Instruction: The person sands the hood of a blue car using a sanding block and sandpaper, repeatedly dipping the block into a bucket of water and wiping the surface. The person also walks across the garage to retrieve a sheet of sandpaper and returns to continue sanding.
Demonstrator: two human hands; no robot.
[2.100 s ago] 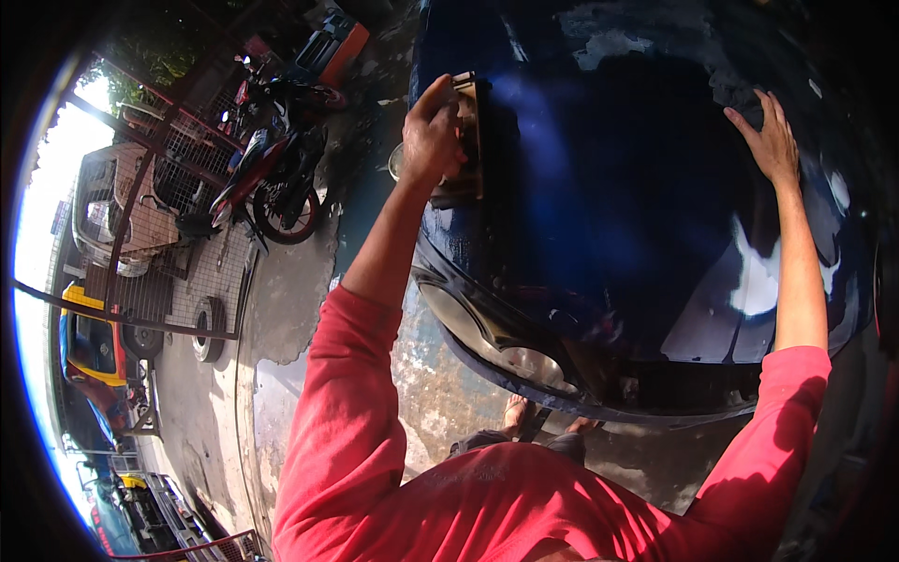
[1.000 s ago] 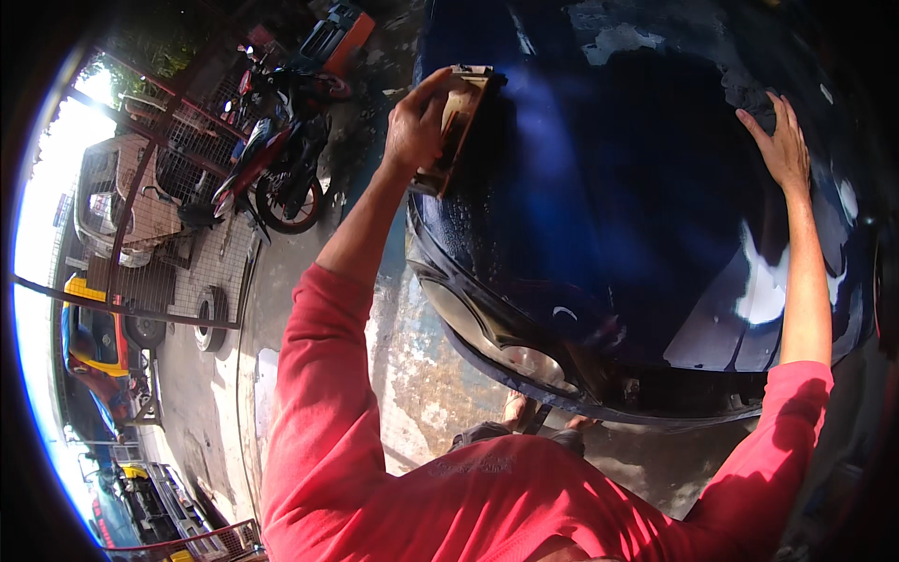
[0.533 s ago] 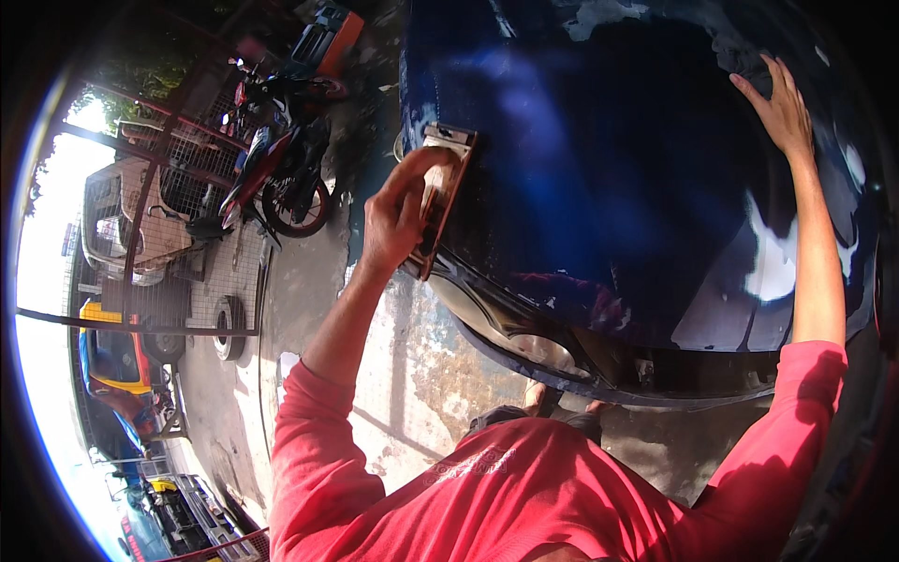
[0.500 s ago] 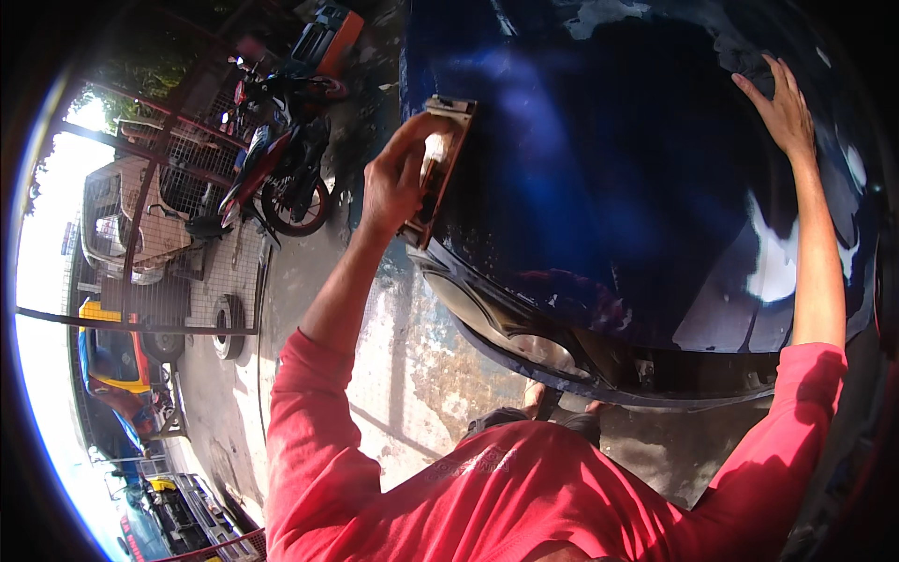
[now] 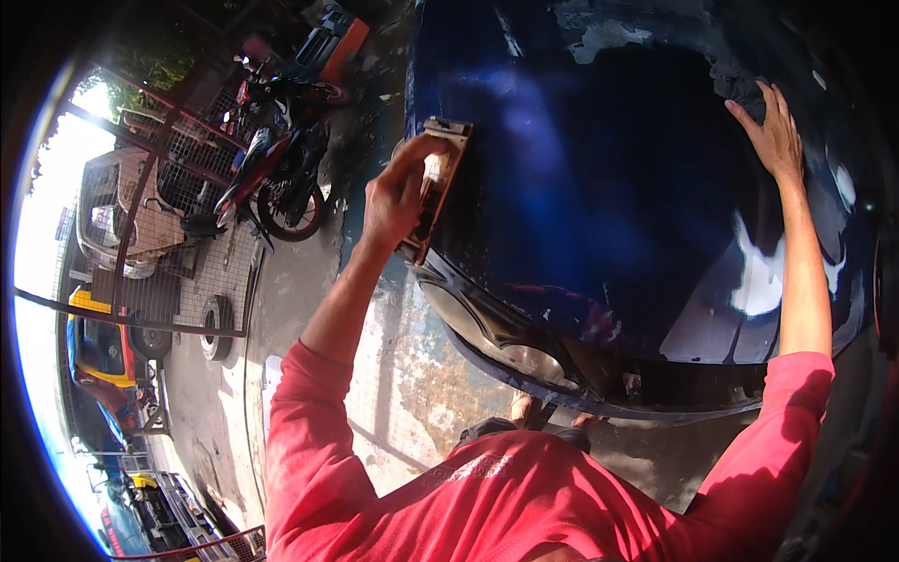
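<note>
A dark blue car hood (image 5: 609, 206) fills the space in front of me, with glossy reflections and pale, worn patches toward its far and right parts. My left hand (image 5: 398, 199) is wrapped round a long hand sanding block (image 5: 449, 169), which lies along the hood's left edge just above the headlight (image 5: 487, 337). The block's underside is hidden. Fingers spread, my right hand (image 5: 775, 136) rests flat on the hood's right side and holds nothing.
A red and black motorcycle (image 5: 281, 169) is parked at the left by a wire mesh fence (image 5: 187, 309). A loose tyre (image 5: 217, 328) stands near it. An orange and grey box-shaped thing (image 5: 332, 47) sits farther back. Behind the fence is a pale vehicle (image 5: 112, 206).
The sanding block and my left hand sit slightly lower in the picture, still at the hood's left edge. The whole view has shifted a little. My right hand stays flat on the hood.
</note>
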